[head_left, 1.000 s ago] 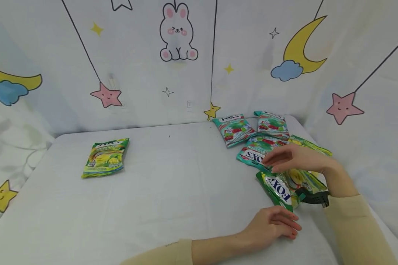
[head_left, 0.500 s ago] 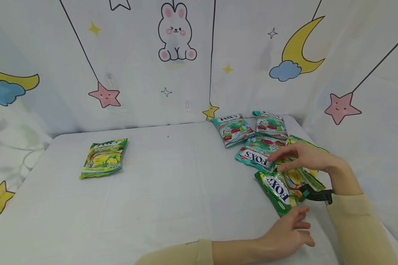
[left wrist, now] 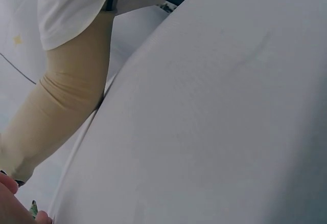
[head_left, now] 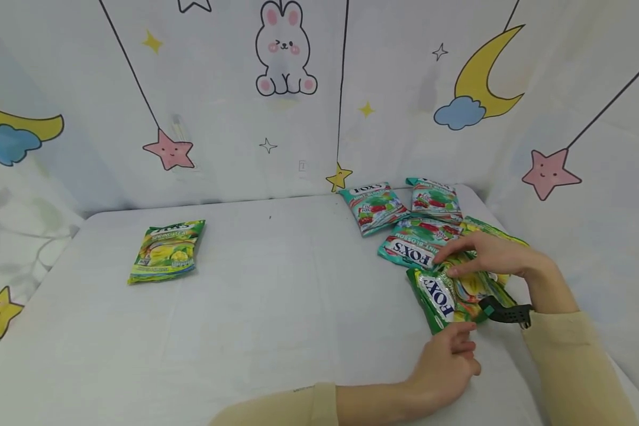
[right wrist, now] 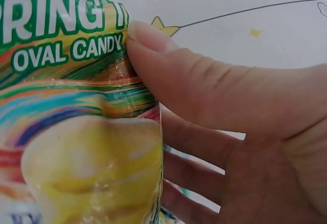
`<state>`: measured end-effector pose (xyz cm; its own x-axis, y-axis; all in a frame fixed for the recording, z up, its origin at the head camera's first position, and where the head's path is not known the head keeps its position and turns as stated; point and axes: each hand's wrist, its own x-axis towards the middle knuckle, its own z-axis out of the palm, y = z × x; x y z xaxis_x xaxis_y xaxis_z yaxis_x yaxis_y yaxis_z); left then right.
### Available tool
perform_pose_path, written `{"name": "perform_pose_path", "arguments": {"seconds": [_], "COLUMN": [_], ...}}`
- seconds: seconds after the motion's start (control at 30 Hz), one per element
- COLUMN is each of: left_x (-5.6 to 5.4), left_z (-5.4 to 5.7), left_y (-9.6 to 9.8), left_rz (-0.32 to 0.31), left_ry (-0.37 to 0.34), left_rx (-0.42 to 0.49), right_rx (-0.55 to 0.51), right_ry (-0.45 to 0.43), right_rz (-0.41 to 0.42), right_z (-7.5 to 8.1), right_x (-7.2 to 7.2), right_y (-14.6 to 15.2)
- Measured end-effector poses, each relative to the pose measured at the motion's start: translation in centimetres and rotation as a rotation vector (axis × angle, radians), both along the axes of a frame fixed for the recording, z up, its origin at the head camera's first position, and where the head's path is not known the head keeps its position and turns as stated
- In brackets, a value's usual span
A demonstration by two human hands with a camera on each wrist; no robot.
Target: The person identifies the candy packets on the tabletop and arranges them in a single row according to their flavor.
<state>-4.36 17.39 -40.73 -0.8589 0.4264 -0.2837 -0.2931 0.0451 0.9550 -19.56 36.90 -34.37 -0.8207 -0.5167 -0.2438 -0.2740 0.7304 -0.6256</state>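
Note:
At the right of the head view, my right hand (head_left: 490, 253) holds a green and yellow bag of Fox's Spring Tea candy (head_left: 439, 297). In the right wrist view its thumb lies on the front of the candy bag (right wrist: 76, 101), with the other fingers behind it. My left hand (head_left: 442, 367) is at the bag's near lower edge, its index finger reaching along that edge and the other fingers loosely bent. Only a bit of the left hand (left wrist: 13, 206) shows in the left wrist view.
Three teal Mint Blossom candy bags (head_left: 375, 208) lie behind the hands, at the back right. Another yellow-green bag (head_left: 481, 226) is partly hidden behind the right hand. A Spring Tea bag (head_left: 167, 251) lies alone at the left. A patterned white curtain (head_left: 218, 118) stands behind the table.
My left hand moved right, then back left and up to the bag's near edge. My right hand shifted slightly right, and the bag it holds has shifted a little left.

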Motion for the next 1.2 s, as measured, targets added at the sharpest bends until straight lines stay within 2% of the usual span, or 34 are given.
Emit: {"name": "perform_pose_path", "arguments": {"seconds": [0.1, 0.23, 0.43, 0.6, 0.77, 0.93, 1.2], "left_x": [-0.2, -1.0, -3.3, -4.9, -5.6, -6.2, -7.3], "left_z": [0.1, 0.3, 0.7, 0.7, 0.5, 0.1, -0.3], "left_y": [-0.6, -1.8, -4.2, -5.8, -6.2, -6.3, -6.5], "left_rz": [0.035, 0.041, 0.052, 0.089, 0.136, 0.191, 0.168], "left_ry": [0.012, 0.045, 0.129, 0.14, 0.177, 0.211, 0.283], "left_rx": [0.002, 0.004, -0.033, -0.099, -0.134, -0.166, -0.241], "right_rx": [0.008, 0.032, 0.025, 0.025, 0.022, -0.026, -0.063], "right_ry": [0.001, 0.003, -0.022, -0.045, -0.093, -0.172, -0.233], "right_rz": [-0.015, -0.036, -0.054, -0.066, -0.096, -0.125, -0.134], "right_z": [0.0, -0.1, -0.2, -0.4, -0.6, -0.9, -1.2], "right_x": [-0.1, -0.2, -0.5, -0.5, -0.5, -0.6, -0.4], "right_y": [-0.1, -0.3, -0.4, -0.5, -0.6, -1.1, -2.3]}}
